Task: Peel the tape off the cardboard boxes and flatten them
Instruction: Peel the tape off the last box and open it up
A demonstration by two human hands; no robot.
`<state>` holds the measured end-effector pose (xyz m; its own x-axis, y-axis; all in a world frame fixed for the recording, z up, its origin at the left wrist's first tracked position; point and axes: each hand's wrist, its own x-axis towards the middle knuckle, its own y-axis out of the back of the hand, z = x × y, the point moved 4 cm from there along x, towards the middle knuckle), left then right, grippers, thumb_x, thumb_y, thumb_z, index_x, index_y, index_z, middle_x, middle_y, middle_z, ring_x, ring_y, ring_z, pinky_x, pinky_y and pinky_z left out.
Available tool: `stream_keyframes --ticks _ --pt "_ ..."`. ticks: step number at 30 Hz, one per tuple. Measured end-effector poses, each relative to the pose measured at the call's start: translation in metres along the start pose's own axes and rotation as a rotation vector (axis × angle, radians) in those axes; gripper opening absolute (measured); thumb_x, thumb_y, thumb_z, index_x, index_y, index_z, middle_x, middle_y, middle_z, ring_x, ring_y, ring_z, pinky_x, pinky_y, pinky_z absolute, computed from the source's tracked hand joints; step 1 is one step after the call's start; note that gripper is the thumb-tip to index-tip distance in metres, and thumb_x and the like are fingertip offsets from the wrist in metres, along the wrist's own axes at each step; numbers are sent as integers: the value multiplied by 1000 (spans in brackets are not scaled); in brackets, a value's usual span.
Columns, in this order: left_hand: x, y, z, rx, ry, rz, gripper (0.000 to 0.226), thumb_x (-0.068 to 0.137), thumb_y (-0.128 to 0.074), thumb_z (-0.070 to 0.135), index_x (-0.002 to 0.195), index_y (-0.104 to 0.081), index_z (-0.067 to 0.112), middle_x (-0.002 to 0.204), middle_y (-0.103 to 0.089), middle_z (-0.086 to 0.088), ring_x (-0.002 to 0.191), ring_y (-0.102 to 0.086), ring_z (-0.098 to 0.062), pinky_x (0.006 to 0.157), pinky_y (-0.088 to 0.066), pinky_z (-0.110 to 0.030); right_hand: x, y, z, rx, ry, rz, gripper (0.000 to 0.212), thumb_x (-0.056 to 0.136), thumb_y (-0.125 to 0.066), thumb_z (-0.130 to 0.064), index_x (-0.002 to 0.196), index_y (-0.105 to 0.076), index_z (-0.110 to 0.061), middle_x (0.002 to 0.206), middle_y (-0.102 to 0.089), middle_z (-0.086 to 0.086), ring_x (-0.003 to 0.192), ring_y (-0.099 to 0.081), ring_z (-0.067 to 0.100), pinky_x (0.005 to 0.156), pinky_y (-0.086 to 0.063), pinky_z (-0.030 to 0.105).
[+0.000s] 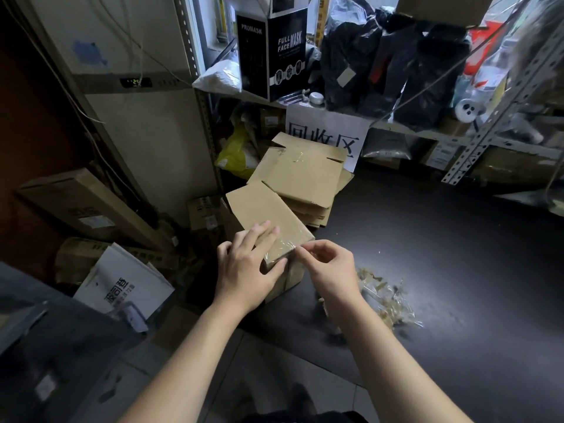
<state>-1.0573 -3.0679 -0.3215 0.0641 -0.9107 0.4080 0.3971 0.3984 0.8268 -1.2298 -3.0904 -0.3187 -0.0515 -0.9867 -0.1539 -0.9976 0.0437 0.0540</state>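
Note:
A small brown cardboard box (262, 209) stands on the dark table (427, 239) near its left edge, with clear tape (279, 247) over its near top edge. My left hand (247, 270) lies on the box top, fingers straight and thumb against the near side. At the box's near right corner, my right hand (326, 270) pinches the end of the tape between thumb and fingertips. Behind the box lies a stack of flattened cardboard boxes (305, 172).
A heap of peeled tape scraps (384, 297) lies on the table right of my right hand. Metal shelving (476, 141) with bags and a black mask box (271, 53) stands behind. Cartons (88, 206) and a white box (125, 285) crowd the floor at left.

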Motion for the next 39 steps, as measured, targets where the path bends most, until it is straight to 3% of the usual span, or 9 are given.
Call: stream_keyframes --ticks 3,6,10,17,21,25,30,34,39 --pt "3 0 0 2 -4 -16 57 84 -63 50 138 -62 33 147 -54 9 132 -48 -16 92 -39 -43 -4 0 1 -10 25 6 7 88 -81 -15 86 -75 -14 84 -77 3 72 -68 9 65 -51 23" --pt "4 3 -1 -8 -1 -42 58 83 -64 46 139 -60 34 148 -53 11 135 -45 -15 92 -37 -42 -8 -4 -1 29 69 4 7 89 -77 -4 87 -75 -11 86 -78 3 83 -74 15 79 -58 26" --pt "4 7 -9 -128 -26 -112 59 83 -66 41 141 -58 34 153 -47 13 143 -36 -10 99 -32 -41 -11 -3 -1 3 66 73 9 84 -82 -16 86 -74 -17 83 -78 0 83 -75 16 80 -61 31" --pt "2 18 -15 -344 -45 -208 57 88 -77 12 141 -60 23 157 -43 10 151 -24 -6 118 -24 -32 -16 -7 -11 -399 395 322 11 81 -82 -29 90 -76 -26 86 -65 -12 76 -64 3 70 -51 21" --pt "2 31 -29 -396 4 -251 55 91 -74 8 141 -60 24 159 -38 14 151 -17 2 123 -14 -24 -5 -4 -7 -363 175 120 39 81 -84 -46 116 -73 -32 106 -65 -16 88 -64 2 79 -52 19" --pt "0 35 -36 -397 30 -205 51 88 -67 5 134 -67 27 159 -39 13 152 -19 -2 124 -20 -40 -4 -20 -8 -204 162 -158 34 94 -74 -21 127 -70 -30 117 -71 -16 100 -68 -4 87 -54 15" --pt "-5 39 -37 -478 114 -110 43 85 -69 29 127 -71 19 151 -49 9 149 -28 -2 122 -31 -43 2 -28 -6 -151 193 -175 33 92 -74 -15 124 -74 -24 112 -76 -9 101 -70 1 87 -55 17" --pt "-8 42 -24 -335 144 -2 72 66 -79 61 124 -71 19 148 -52 7 145 -38 -6 112 -44 -48 4 -33 -1 -122 166 -194 35 92 -75 -14 126 -73 -22 106 -77 -5 99 -71 4 82 -52 13" --pt "-20 40 -17 -266 259 129 91 64 -86 45 145 -54 21 151 -44 3 138 -46 -17 106 -49 -40 9 -35 0 -114 171 -134 31 93 -72 -11 121 -74 -24 100 -74 -3 87 -69 1 79 -51 15"
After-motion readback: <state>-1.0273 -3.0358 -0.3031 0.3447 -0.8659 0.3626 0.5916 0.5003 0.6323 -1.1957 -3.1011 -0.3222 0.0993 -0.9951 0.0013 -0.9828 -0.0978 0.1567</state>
